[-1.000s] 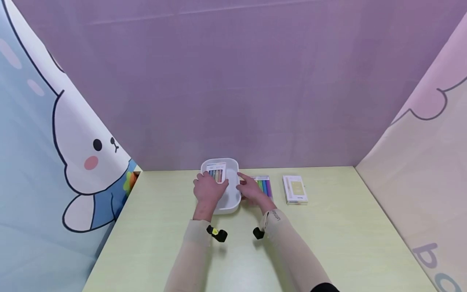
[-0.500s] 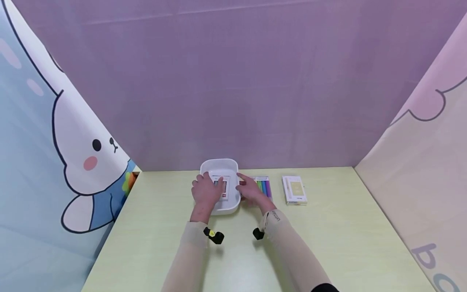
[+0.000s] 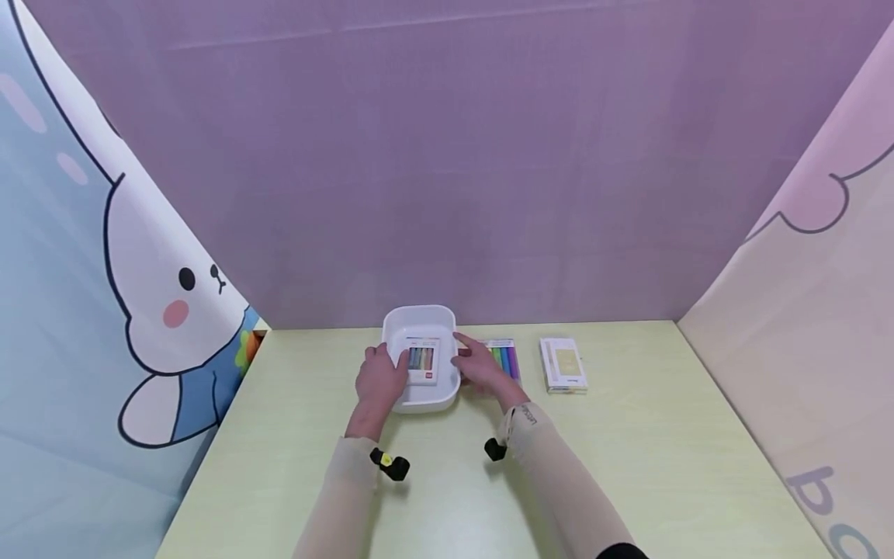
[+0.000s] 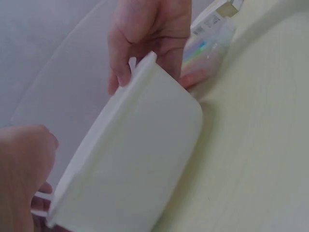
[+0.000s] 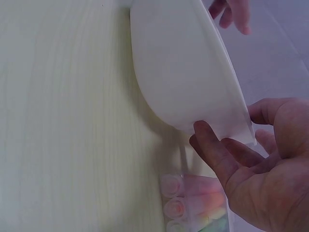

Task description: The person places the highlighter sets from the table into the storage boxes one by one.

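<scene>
A white plastic bin (image 3: 419, 400) stands near the table's back edge. Inside it lies a flat white pack (image 3: 422, 361) whose window shows coloured sticks. My right hand (image 3: 478, 363) grips the bin's right rim; in the right wrist view the thumb is over the rim and the fingers (image 5: 210, 145) press the outer wall. At the left rim is my left hand (image 3: 380, 379), its thumb spread over the inside and its other fingers along the edge by a white handle (image 4: 42, 195). The left hand holds nothing of the pack.
Right of the bin lies a clear pack of thick coloured pens (image 3: 508, 359), partly behind the right hand. A white box (image 3: 564, 365) lies farther right on the pale wooden table (image 3: 628, 435). A purple cloth (image 3: 447, 171) hangs behind the table.
The stick pack has come down from the bin's far end to its middle. My left hand has left the pack and moved left to the bin's rim. The right hand stays put.
</scene>
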Motion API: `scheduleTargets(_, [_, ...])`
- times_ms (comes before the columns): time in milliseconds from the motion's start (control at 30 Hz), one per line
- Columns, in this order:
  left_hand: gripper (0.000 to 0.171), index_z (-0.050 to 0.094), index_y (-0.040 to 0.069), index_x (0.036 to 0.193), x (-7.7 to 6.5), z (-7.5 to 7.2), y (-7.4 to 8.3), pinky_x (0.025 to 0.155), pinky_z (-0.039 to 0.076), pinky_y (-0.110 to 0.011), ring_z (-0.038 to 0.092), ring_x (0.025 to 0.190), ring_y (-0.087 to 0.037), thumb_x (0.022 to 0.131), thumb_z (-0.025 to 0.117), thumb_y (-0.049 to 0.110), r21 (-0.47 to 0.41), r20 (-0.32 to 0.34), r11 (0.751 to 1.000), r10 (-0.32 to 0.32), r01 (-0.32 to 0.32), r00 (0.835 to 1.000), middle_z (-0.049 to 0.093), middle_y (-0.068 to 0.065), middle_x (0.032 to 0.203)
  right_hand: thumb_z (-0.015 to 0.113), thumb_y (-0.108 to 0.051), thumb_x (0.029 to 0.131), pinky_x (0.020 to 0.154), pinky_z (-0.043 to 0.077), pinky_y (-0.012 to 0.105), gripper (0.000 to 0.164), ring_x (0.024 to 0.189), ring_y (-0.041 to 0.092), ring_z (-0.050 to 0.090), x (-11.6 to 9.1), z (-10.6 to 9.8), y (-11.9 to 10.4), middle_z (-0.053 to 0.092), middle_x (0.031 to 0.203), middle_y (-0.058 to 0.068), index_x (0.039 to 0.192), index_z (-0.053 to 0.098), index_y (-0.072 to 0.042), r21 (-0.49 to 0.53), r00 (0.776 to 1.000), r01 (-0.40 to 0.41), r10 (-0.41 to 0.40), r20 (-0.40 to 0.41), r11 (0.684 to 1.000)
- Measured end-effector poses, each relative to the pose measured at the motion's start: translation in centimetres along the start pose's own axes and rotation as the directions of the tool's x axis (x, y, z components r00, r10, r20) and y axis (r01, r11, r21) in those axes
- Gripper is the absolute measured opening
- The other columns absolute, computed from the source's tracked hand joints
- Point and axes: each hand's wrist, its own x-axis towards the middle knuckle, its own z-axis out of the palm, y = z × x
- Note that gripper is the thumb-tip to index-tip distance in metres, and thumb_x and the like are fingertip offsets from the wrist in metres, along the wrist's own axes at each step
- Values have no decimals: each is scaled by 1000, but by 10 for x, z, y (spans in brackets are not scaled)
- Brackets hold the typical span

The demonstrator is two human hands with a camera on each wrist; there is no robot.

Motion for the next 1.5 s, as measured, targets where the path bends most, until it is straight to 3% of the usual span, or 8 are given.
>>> scheduleTargets(167, [59,41,0,143,1,5,-19,84,48,-55,59,105,-41,101,41,42,-69,-9,998,7,-7,1000,51,-22,128,56,-11,97,70,57,38,62,96,35,66,-2,1,-2,43,142,26,153,33,-25,-4,1000,9,-9,12,1000])
scheduleTargets(400, [49,45,12,143,1,3,-37,81,47,-51,58,101,-34,101,43,38,-204,4,979,11,-10,1000,58,-18,119,57,-14,97,70,57,38,60,86,27,68,-3,2,2,46,140,25,152,35,-26,-56,1000,11,-12,-15,998])
scheduleTargets(500, [43,50,14,140,5,5,-42,81,48,-47,58,98,-32,101,46,32,-353,11,936,-7,11,1000,60,-18,116,57,-14,97,70,57,39,61,87,29,68,-4,1,1,47,139,25,152,35,-27,-61,1000,4,-5,-22,998])
scheduleTargets(633, [37,57,13,135,16,13,-49,79,51,-41,60,95,-32,100,52,23,-561,4,827,-36,33,999,62,-20,112,58,-13,96,69,57,40,62,89,32,67,-2,-2,0,48,136,26,152,35,-27,-32,999,15,-16,-31,999])
scheduleTargets(800, [38,55,11,138,17,23,-58,79,51,-36,60,98,-33,100,52,18,-683,42,730,-10,37,999,60,-21,113,59,-11,96,67,57,38,62,88,31,67,-2,-1,8,51,132,26,151,36,-26,-8,999,29,-29,-44,1000])
scheduleTargets(933, [39,54,15,140,16,27,-62,81,50,-36,58,101,-31,101,51,18,-692,71,718,-38,77,997,58,-19,116,59,-12,96,68,57,39,62,85,28,67,-1,1,13,51,132,26,151,36,-26,2,1000,18,-18,-24,1000])
scheduleTargets(1267, [39,51,19,142,21,23,-60,98,41,-47,49,117,-30,103,47,24,-720,62,693,-2,46,998,53,-16,130,61,-14,96,67,56,33,59,91,28,65,5,0,8,53,128,23,150,39,-26,-62,996,57,-61,-66,996])
scheduleTargets(1500, [39,50,19,142,18,23,-61,93,45,-48,55,111,-32,103,46,24,-732,95,677,-15,80,995,56,-18,128,62,-13,95,66,57,33,56,95,31,65,1,7,11,52,132,24,147,44,-17,-118,989,79,-93,-115,990])
